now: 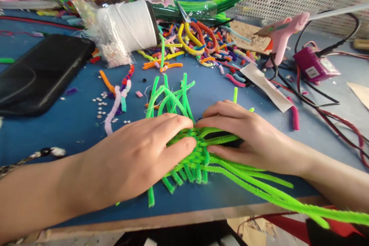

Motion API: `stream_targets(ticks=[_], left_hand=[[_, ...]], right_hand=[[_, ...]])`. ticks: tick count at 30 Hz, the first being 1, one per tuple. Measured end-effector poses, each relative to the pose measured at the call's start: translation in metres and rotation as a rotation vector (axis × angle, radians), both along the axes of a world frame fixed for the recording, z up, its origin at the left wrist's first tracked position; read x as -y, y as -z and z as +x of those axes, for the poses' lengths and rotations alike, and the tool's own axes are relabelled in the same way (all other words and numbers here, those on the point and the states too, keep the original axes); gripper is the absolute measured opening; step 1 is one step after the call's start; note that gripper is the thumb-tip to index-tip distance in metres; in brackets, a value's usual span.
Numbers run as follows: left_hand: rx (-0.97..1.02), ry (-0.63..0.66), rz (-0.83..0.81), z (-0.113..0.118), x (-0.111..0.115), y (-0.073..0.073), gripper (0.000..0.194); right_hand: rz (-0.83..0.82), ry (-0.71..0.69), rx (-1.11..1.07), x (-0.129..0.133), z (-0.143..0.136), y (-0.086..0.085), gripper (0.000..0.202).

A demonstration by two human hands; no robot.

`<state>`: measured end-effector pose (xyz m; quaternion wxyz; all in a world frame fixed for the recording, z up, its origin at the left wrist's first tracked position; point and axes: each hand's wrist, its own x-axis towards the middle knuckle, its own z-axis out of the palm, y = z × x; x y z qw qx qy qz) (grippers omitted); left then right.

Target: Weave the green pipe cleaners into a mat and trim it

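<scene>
Woven green pipe cleaners (191,158) lie at the front of the blue table, with loose ends sticking out toward the back, the front and the right. My left hand (147,150) presses the left part of the weave, its thumb and fingers closed over it. Just to the right, my right hand (245,132) closes its fingers around several light green strands where they leave the weave. The fingertips of both hands nearly meet at its back edge. Long light green strands run under my right wrist to the right edge of the view. Part of the weave is hidden under my left hand.
Behind the hands lie a spool of white thread (125,25), scissors (191,40) with yellow and red handles, and cut pipe cleaner pieces. A black phone (46,71) lies left. At the right stand a pink glue gun (281,38) and a purple box (315,63) with cables.
</scene>
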<state>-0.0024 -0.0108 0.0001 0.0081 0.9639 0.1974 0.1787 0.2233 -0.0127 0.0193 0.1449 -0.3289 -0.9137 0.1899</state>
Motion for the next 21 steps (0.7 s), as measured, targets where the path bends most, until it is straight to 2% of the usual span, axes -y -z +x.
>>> stream_targets(ticks=[6, 12, 21], left_hand=[[-0.011, 0.009, 0.078, 0.0017, -0.0022, -0.0015, 0.024], [-0.006, -0.002, 0.116, 0.0003, -0.0041, -0.0008, 0.025], [-0.009, -0.005, 0.173, -0.0006, -0.0034, -0.0036, 0.026]], right_hand=[[0.002, -0.006, 0.005, -0.0005, -0.0011, -0.0006, 0.022], [0.031, -0.061, 0.070, -0.0014, -0.0032, 0.0007, 0.038], [0.054, -0.094, 0.091, -0.0042, -0.0030, 0.0032, 0.043]])
